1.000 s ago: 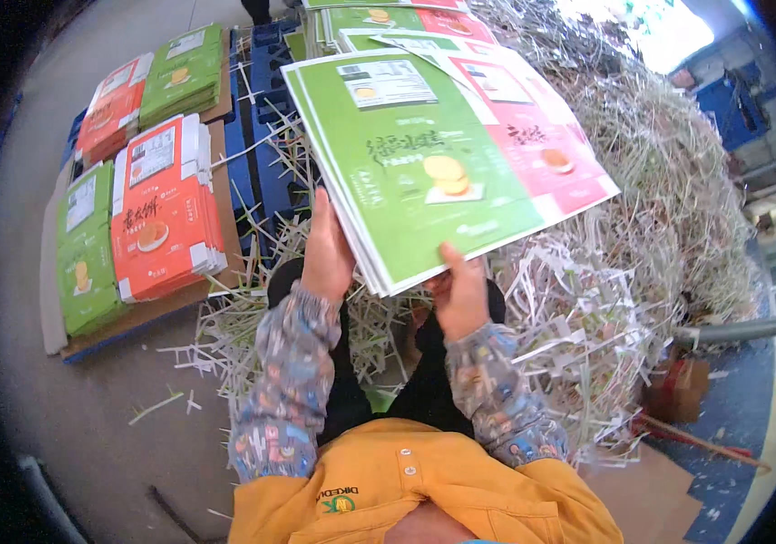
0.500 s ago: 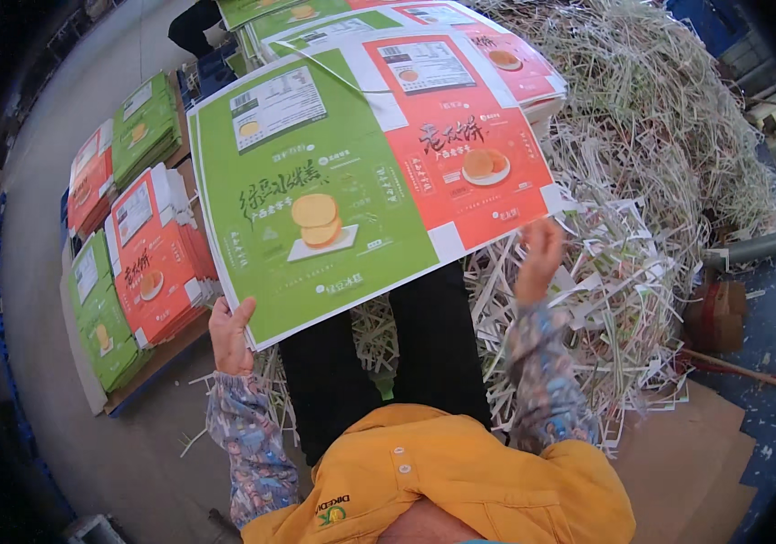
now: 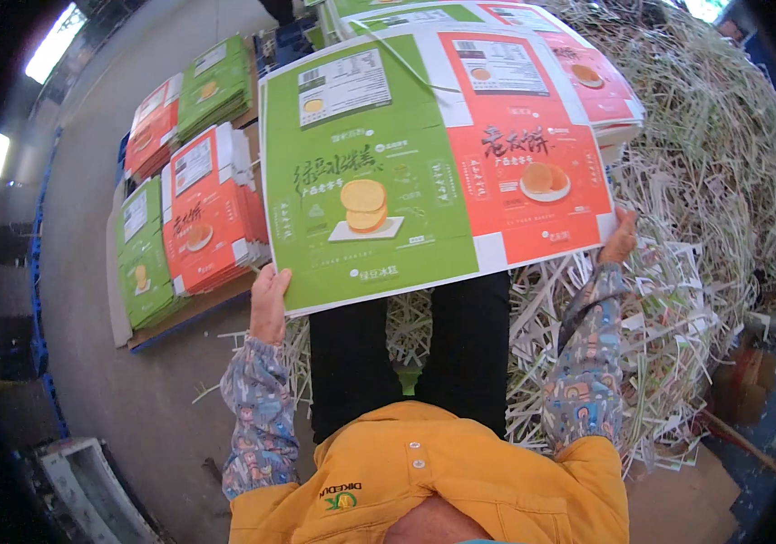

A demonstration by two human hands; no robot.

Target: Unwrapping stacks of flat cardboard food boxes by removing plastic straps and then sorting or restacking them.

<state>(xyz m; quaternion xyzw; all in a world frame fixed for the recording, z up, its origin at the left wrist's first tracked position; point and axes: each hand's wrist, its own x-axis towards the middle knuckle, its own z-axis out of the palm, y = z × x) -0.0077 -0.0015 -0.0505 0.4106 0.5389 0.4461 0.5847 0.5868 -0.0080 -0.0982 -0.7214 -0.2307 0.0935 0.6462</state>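
Note:
A large printed cardboard sheet (image 3: pixel 365 154), green on the left and orange-red on the right with cake pictures, lies tilted in front of my legs. At its lower left corner, my left hand (image 3: pixel 269 302) is closed with the thumb over the edge. My right hand (image 3: pixel 619 238) is closed around the lower right corner, its fingers partly hidden. A dark, narrow curved thing (image 3: pixel 583 313) crosses my right forearm; I cannot make out what it is. Behind this sheet, more printed sheets (image 3: pixel 587 77) are stacked, and a thin pale strip (image 3: pixel 406 62) lies across the top.
To the left, stacks of green and red printed sheets (image 3: pixel 202 213) sit on a pallet. A tall heap of shredded paper strips (image 3: pixel 714 136) fills the right side and reaches beside my legs. Flat brown cardboard (image 3: pixel 687 499) lies at lower right, and a pale frame (image 3: pixel 93 485) at lower left.
My right hand, apart from the sheet before, has come onto its lower right corner. My left hand stays on the lower left corner. The whole view has shifted, so things appear further right.

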